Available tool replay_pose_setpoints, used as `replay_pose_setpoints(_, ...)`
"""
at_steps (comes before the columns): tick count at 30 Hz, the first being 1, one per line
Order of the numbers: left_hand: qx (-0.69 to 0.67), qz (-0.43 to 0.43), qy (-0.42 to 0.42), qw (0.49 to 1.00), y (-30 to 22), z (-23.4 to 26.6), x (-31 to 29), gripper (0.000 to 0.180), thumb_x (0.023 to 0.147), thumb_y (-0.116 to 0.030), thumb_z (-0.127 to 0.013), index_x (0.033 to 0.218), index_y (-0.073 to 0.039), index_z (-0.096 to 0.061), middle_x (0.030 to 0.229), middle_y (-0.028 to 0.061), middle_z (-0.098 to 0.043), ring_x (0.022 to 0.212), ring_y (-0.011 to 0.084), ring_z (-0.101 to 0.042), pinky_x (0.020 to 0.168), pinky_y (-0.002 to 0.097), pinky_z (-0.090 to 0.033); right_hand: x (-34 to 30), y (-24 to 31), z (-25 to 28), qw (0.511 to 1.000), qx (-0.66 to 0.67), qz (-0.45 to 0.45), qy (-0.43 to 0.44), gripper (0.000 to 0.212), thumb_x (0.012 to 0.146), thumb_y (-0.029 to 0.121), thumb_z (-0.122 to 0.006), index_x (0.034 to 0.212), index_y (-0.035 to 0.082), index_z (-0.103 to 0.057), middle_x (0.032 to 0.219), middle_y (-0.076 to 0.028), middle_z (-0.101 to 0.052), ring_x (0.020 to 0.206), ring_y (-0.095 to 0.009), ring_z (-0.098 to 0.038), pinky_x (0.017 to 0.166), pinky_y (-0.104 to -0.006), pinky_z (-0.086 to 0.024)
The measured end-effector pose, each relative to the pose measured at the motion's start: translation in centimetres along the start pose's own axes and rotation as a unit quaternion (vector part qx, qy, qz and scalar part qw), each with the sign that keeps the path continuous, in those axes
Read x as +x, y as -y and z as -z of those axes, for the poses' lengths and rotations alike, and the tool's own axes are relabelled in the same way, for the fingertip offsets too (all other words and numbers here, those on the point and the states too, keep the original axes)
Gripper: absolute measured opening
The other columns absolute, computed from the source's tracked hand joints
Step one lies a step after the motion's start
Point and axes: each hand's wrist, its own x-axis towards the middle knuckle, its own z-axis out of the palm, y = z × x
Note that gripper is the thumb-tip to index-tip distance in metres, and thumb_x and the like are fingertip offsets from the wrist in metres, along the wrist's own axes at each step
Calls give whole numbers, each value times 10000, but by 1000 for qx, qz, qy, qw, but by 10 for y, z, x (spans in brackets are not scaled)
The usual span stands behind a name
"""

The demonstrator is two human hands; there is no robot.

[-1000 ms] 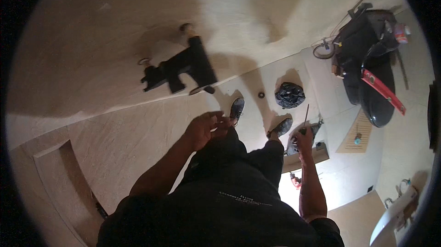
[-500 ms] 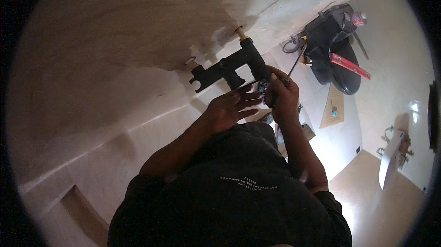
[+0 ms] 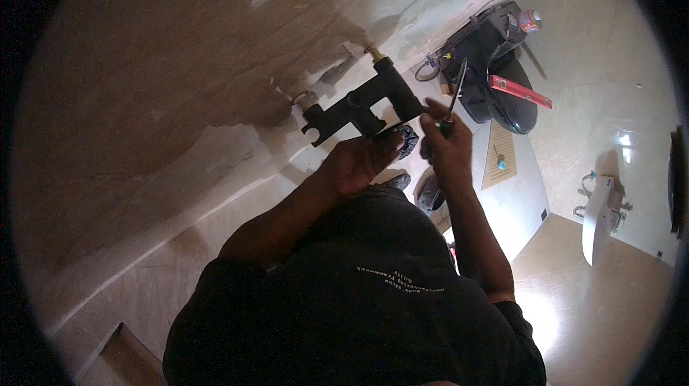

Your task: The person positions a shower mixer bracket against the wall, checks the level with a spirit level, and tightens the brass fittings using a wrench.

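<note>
A black mixer tap body (image 3: 366, 99) with a cut-out shape hangs on two pipe fittings at the wall. Its far end joins a brass fitting (image 3: 375, 54); the near-left end meets another fitting (image 3: 305, 100). My left hand (image 3: 355, 165) is under the tap's lower edge, fingers drawn together and curled up. What lies between those fingers is hidden. In my right hand (image 3: 448, 145), closed round its green handle, is a screwdriver (image 3: 458, 91) with the shaft pointing up and away. The right fingertips are beside the tap's right end.
A black toilet (image 3: 495, 77) stands at the right, with a red spirit level (image 3: 520, 91) across it and a can (image 3: 530, 21) on top. A printed sheet (image 3: 500, 156) lies on the floor. Farther right is a white basin (image 3: 597, 221). The wall (image 3: 143, 99) is on my left.
My left fingers, spread before, have drawn together and curled up by the tap's lower edge. The screwdriver's shaft has swung more upright. The view has shifted slightly.
</note>
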Motion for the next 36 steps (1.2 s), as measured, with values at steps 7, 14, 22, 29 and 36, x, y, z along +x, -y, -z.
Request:
replay_pose_setpoints(7,-660,188,41,726,40,14,6,393,1009,-153,-494,1309,96,-545,1327,230,-626,1252,307,-611,1139,471,-447,-59,42,-6,986,-121,49,100,304,1021,153,-558,1299,32,-574,962,-143,-674,796,-186,-665,694,-343,-526)
replay_pose_setpoints(14,-230,37,104,967,35,34,-1,321,944,-182,-606,1219,-19,-616,1136,144,-699,1074,280,-682,1009,475,-513,-72,24,-52,951,-219,198,95,261,981,53,-558,1236,25,-606,997,-201,-703,878,-298,-718,795,-391,-547)
replay_pose_setpoints(22,-343,-89,164,920,56,33,6,371,925,-266,-658,1229,-62,-602,1186,95,-674,1139,231,-645,1024,444,-500,-68,26,-81,911,-340,231,34,272,939,70,-644,1210,82,-627,1052,-166,-713,902,-341,-728,746,-431,-566)
replay_pose_setpoints(29,-309,-161,196,917,50,39,7,443,956,-348,-627,1322,-111,-557,1289,74,-634,1247,228,-591,1065,439,-487,-66,28,-95,898,-389,206,-18,227,912,137,-665,1137,123,-638,966,-155,-686,860,-380,-704,717,-472,-549)
replay_pose_setpoints(36,-456,-15,243,856,57,45,13,473,951,-361,-642,1340,-109,-545,1314,79,-620,1267,235,-581,1084,439,-481,-71,38,-109,900,-408,138,-70,160,925,207,-624,1053,111,-632,935,-161,-666,866,-390,-683,721,-508,-520)
